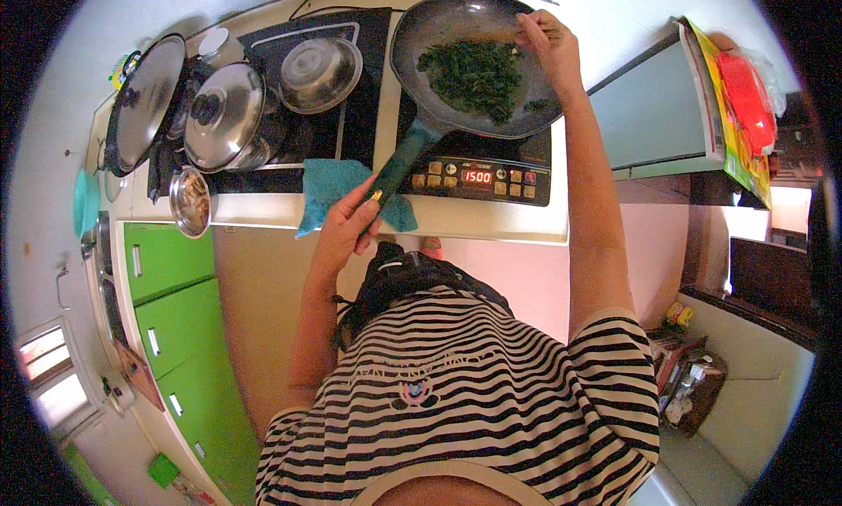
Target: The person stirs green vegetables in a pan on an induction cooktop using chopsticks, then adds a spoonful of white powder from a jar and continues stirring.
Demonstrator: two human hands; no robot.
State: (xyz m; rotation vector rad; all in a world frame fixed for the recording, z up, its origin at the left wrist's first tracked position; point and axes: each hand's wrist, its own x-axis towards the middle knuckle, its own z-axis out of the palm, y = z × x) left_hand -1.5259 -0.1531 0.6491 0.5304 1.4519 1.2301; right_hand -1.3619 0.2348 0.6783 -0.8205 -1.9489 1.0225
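My left hand is wrapped around the green handle of a dark wok-style frying pan. Chopped dark green leafy vegetables lie in the middle of the pan, with a small clump apart near its right side. Over the pan's right rim, my right hand pinches a thin brown utensil, apparently wooden; its far end is blurred among the leaves. Beneath the pan is a black induction cooker with a lit red display and several buttons.
A teal cloth hangs over the counter edge by my left hand. Leftward on a black hob are an upturned metal bowl, a lidded pot and a large lidded pan. A small bowl of food overhangs the edge.
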